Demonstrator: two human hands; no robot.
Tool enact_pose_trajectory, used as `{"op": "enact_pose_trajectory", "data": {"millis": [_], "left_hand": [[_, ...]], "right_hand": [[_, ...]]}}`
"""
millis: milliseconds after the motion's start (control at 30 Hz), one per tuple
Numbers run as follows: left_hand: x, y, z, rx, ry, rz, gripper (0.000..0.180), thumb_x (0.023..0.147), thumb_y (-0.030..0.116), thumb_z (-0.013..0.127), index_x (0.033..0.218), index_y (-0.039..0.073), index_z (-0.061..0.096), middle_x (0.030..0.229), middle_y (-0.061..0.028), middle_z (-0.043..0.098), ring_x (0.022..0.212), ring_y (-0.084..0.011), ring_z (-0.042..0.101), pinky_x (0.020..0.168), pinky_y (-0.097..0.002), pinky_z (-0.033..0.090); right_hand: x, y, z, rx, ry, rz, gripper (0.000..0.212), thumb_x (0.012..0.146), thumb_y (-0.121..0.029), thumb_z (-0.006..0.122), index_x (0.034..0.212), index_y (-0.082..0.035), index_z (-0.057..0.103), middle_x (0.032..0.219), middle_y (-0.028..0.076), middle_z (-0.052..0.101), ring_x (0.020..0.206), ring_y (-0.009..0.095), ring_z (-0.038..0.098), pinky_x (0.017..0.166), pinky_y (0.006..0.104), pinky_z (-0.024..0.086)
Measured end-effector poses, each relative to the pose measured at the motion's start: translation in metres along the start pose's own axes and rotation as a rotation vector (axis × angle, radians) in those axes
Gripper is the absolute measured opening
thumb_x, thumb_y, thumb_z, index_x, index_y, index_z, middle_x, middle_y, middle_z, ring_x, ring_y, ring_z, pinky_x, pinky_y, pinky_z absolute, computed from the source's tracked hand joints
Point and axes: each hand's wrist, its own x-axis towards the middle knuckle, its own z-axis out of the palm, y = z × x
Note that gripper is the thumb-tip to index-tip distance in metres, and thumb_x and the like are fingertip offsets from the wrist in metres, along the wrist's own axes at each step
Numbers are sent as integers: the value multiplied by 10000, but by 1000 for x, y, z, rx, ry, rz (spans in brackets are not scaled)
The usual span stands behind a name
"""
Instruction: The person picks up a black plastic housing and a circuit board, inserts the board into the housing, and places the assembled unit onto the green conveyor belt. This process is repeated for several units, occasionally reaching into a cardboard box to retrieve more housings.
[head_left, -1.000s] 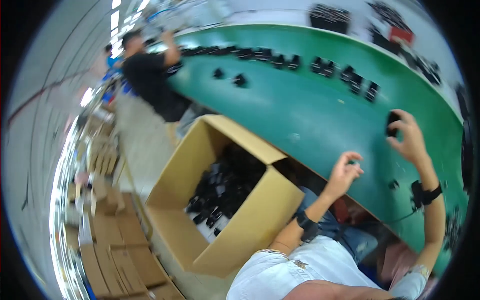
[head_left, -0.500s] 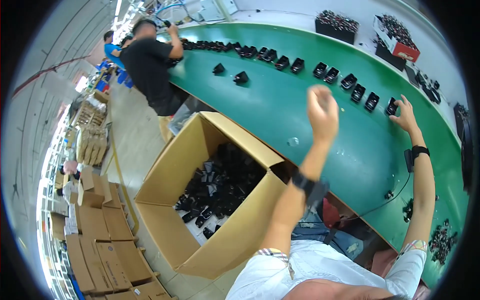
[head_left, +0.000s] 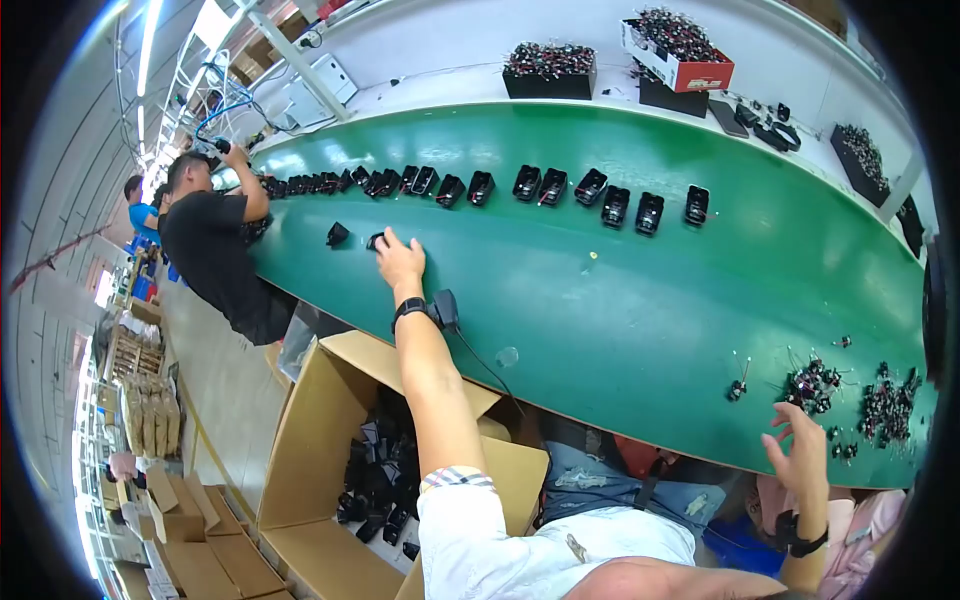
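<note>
My left hand [head_left: 401, 264] reaches far across the green bench, its fingers closed around a black plastic housing [head_left: 376, 241], which they partly cover. Another black housing [head_left: 338, 235] sits just to the left of it. My right hand [head_left: 800, 450] hovers over the near bench edge at the right, fingers apart and holding nothing. Closest to it lie a pile of small wired parts [head_left: 814, 384] and a few loose ones [head_left: 843, 449]. Farther back, several black housings stand in a curved row, ending at the right with one housing [head_left: 698, 205].
An open cardboard box [head_left: 300, 490] with many black housings stands below the bench at left. A co-worker in a black shirt [head_left: 205, 250] works at the bench's far left. Filled bins [head_left: 550, 85] line the back shelf. A larger wired pile [head_left: 888, 408] lies at right.
My left hand has gone forward and left onto a housing. My right hand has left the row's last housing and come back near the wired parts. The view has turned.
</note>
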Motion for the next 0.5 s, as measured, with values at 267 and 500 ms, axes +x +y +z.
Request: {"op": "enact_pose_trajectory", "data": {"millis": [267,500], "left_hand": [[-68,105,-5,-44,59,467,313,810,110,707,1088,112,563,1143,-114,596,1006,-365,606,868,-469,514],[-163,192,-109,-618,-620,1006,209,760,-44,740,912,19,611,934,-122,733,877,-296,707,800,-364,543]], "right_hand": [[7,-11,48,254,44,35,395,792,-58,740,1173,-21,641,960,96,718,779,191,669,654,309,508],[25,-25,44,340,39,-295,340,814,-109,762,1136,-57,665,995,89,701,846,222,671,699,321,526]]}}
